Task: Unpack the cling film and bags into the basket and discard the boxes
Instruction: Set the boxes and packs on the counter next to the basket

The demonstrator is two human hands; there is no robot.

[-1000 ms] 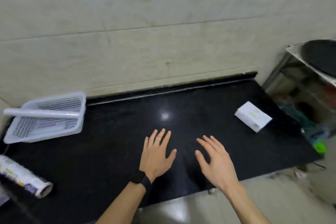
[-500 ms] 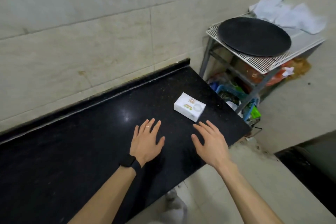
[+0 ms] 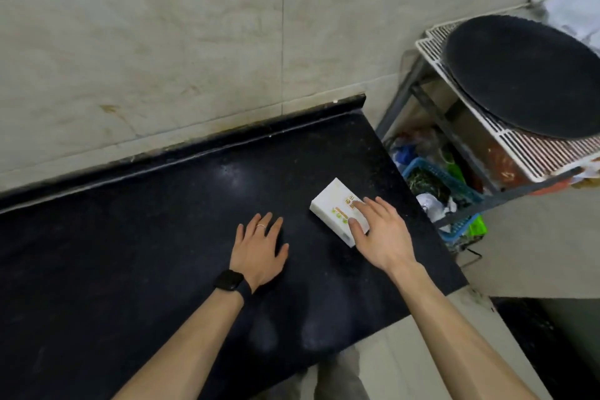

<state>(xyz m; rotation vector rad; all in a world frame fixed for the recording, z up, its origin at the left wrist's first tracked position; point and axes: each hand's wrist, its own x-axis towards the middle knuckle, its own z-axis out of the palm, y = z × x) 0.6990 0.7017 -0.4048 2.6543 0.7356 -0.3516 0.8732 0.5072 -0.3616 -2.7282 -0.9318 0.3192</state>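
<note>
A small white box (image 3: pixel 332 203) with green and orange print lies flat near the right end of the black countertop (image 3: pixel 146 237). My right hand (image 3: pixel 378 234) rests on the box's near right part, fingers spread over its top and thumb at its near edge; it does not grip it. My left hand (image 3: pixel 259 248), wearing a ring and a black wrist watch, lies flat and open on the counter to the left of the box, apart from it. The basket and the cling film roll are out of view.
The counter ends just right of the box. Beyond it stands a metal rack (image 3: pixel 506 140) carrying a round black pan (image 3: pixel 526 78) and white cloth (image 3: pixel 571 6). Under the rack sits a blue crate (image 3: pixel 435 172) with greens and plastic. A tiled wall (image 3: pixel 194 42) backs the counter.
The view swung right, losing the basket and the roll. My right hand moved forward and came down onto the white box. My left hand stayed flat on the counter.
</note>
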